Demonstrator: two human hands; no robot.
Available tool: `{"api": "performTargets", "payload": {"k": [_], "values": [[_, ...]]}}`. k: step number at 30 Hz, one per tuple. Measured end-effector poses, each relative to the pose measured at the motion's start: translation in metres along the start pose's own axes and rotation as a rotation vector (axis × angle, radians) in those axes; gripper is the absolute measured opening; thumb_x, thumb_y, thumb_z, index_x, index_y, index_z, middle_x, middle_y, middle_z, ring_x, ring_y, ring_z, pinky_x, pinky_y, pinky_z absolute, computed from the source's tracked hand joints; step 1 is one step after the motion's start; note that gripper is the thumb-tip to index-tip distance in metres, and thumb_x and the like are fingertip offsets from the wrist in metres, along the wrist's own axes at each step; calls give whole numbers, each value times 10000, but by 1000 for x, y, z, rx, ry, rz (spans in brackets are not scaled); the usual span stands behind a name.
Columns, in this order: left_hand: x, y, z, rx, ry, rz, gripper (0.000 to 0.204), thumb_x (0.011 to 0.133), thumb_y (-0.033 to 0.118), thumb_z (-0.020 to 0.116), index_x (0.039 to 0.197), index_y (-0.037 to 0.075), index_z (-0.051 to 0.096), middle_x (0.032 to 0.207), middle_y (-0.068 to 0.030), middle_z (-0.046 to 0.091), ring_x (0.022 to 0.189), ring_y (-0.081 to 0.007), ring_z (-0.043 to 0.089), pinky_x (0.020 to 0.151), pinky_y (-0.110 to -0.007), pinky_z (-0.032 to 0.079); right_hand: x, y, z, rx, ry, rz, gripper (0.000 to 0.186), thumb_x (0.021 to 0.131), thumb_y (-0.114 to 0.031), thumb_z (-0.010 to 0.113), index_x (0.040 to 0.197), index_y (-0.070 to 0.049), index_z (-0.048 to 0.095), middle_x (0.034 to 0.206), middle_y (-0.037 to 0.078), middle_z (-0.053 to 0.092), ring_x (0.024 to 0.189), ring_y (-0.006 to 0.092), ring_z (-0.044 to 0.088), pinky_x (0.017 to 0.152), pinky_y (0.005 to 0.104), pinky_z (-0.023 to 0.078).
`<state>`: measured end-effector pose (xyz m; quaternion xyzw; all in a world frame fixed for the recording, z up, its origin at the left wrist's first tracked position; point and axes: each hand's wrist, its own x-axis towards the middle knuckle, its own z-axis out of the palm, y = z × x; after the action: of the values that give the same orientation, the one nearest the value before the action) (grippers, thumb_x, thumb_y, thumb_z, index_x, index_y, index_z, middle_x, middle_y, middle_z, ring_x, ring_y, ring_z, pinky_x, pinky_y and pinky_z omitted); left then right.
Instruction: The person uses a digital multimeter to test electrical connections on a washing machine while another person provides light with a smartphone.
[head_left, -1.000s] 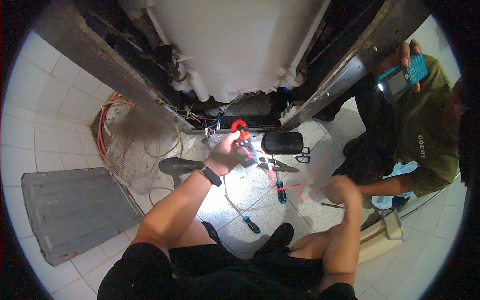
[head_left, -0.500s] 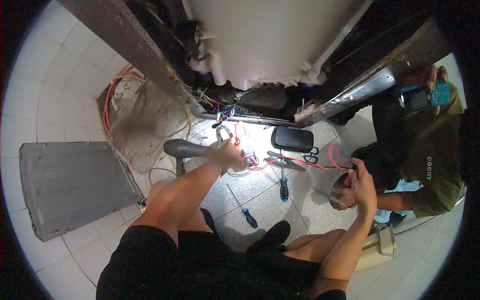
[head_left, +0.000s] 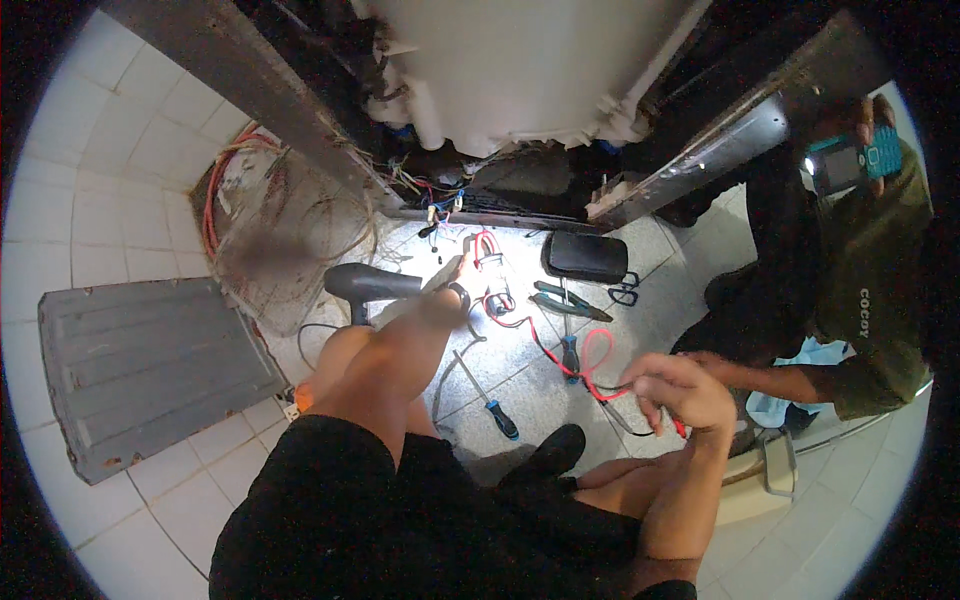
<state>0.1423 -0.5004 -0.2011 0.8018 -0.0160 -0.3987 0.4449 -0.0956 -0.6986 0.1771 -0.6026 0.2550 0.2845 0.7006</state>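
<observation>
My left hand [head_left: 464, 268] reaches to the lit floor at the red and black meter [head_left: 492, 290], below loose coloured wires [head_left: 445, 207]; glare and my arm obscure its fingers. My right hand [head_left: 678, 395] is curled around the red and black test leads [head_left: 632, 395], which run from the meter. Around them lie a hair dryer [head_left: 360, 283], a black zipped case [head_left: 585, 258], pliers [head_left: 580, 308], scissors [head_left: 623, 290], a blue-handled screwdriver [head_left: 500, 418] and another screwdriver [head_left: 570, 355].
An opened appliance with a white tub [head_left: 520, 70] and dark metal frame [head_left: 680, 180] stands ahead. A grey panel [head_left: 160, 365] leans at left, near a wire mesh [head_left: 270, 250] with red hose. At right a co-worker [head_left: 860, 270] holds a lit teal phone [head_left: 850, 160].
My left hand has brought the meter down from mid-air toward the floor. My right hand took up the leads and has since moved lower and left with them.
</observation>
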Motion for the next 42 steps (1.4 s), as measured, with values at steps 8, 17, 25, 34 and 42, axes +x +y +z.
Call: {"api": "performTargets", "payload": {"k": [8, 17, 25, 34, 42], "values": [[-7, 18, -21, 317, -66, 35, 452, 890, 240, 609, 1281, 45, 493, 1149, -170, 628, 1030, -288, 629, 848, -432, 528, 39, 22, 44, -93, -379, -106, 175, 1016, -117, 457, 1161, -36, 512, 734, 44, 590, 624, 142, 591, 577, 305, 497], [-84, 49, -16, 862, 189, 267, 681, 851, 577, 573, 1216, 3, 556, 1088, -212, 652, 1069, -374, 599, 930, -486, 465, 33, 17, 19, -758, 98, 104, 182, 974, -156, 467, 1098, -33, 517, 798, 169, 682, 702, 345, 675, 645, 459, 516], [-68, -2, -12, 748, 76, 279, 569, 739, 473, 702, 1105, 42, 642, 1034, -195, 679, 998, -355, 642, 889, -455, 505, 70, 47, 67, -980, -25, 18, 257, 948, -198, 479, 1135, -27, 524, 919, 253, 668, 866, 457, 633, 747, 553, 462], [-56, -4, 0, 802, 7, 362, 432, 769, 391, 668, 1049, 62, 667, 989, -164, 683, 911, -340, 659, 805, -447, 526, 80, 51, 68, -1071, 28, 36, 238, 943, -191, 485, 1101, -21, 539, 882, 259, 671, 842, 459, 645, 748, 543, 486], [-50, -22, 29, 833, 137, 239, 435, 804, 385, 613, 1123, 90, 639, 1165, -165, 613, 1125, -384, 546, 971, -493, 431, 80, 46, 66, -1082, 8, -18, 226, 919, -166, 504, 1081, -13, 540, 874, 254, 673, 832, 455, 649, 731, 539, 492]]}}
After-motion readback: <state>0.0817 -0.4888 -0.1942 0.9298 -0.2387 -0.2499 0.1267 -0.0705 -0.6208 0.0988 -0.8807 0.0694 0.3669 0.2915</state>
